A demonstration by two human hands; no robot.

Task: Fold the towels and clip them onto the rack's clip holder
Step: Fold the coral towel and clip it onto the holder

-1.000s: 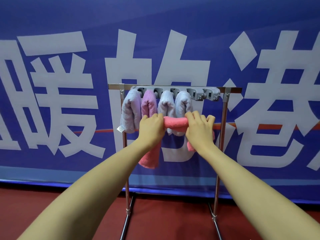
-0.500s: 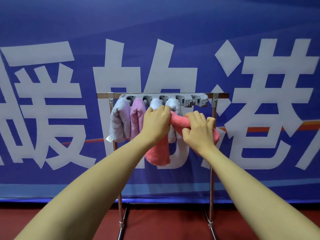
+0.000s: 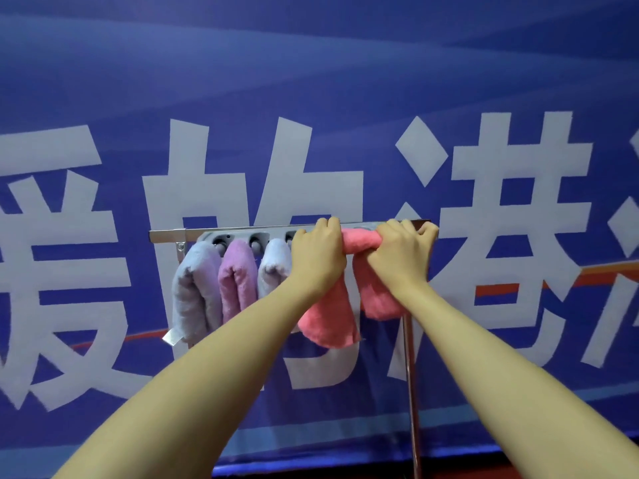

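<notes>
A coral pink towel (image 3: pixel 328 323) is bunched between my two hands, its ends hanging down. My left hand (image 3: pixel 320 257) grips its left part and my right hand (image 3: pixel 401 257) grips its right part, both raised against the right end of the grey clip holder (image 3: pixel 242 236) on the metal rack (image 3: pixel 166 235). Three folded towels hang clipped to the left: a lavender towel (image 3: pixel 193 292), a pink-purple towel (image 3: pixel 238 278) and a pale lavender towel (image 3: pixel 275 267). My hands hide the clips on the right.
The rack's right upright pole (image 3: pixel 411 392) runs down to the floor. A large blue banner (image 3: pixel 311 98) with white characters fills the background right behind the rack.
Both hands lifted the coral towel up and to the right, from in front of the hanging towels to the holder's right end. The view tilted up and shifted.
</notes>
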